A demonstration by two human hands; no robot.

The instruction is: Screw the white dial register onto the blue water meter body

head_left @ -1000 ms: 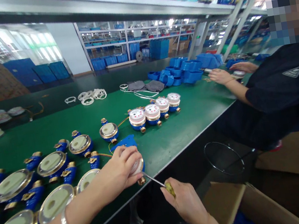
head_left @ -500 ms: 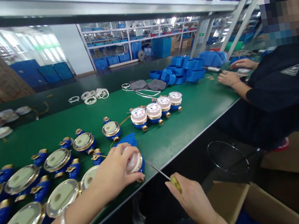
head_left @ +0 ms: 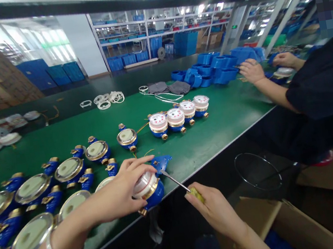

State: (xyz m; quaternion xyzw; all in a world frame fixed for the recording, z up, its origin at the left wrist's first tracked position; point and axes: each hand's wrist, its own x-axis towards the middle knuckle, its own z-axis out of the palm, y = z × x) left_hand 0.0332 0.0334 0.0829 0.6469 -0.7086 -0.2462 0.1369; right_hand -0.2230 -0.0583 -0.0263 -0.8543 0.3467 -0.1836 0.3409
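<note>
My left hand (head_left: 119,193) grips a blue water meter (head_left: 148,189) with a white dial and brass ring, tilted at the near edge of the green table (head_left: 222,119). A blue hinged lid (head_left: 162,162) sticks out behind the meter. My right hand (head_left: 215,210) holds a screwdriver (head_left: 181,186) by its yellow handle; the metal shaft points up-left toward the meter's lid hinge.
Several blue meters with metal covers (head_left: 68,169) lie at the left. A row of white-dialed meters (head_left: 176,119) stands mid-table. Blue lids (head_left: 215,70), white rings (head_left: 107,99) and grey cloth (head_left: 168,87) lie farther back. A co-worker's hand (head_left: 251,71) is at right. Cardboard boxes (head_left: 324,200) sit below.
My left hand has lifted and tilted the meter toward me, exposing its dial. The blue lid now stands open to the right. The screwdriver tip moved up toward the hinge.
</note>
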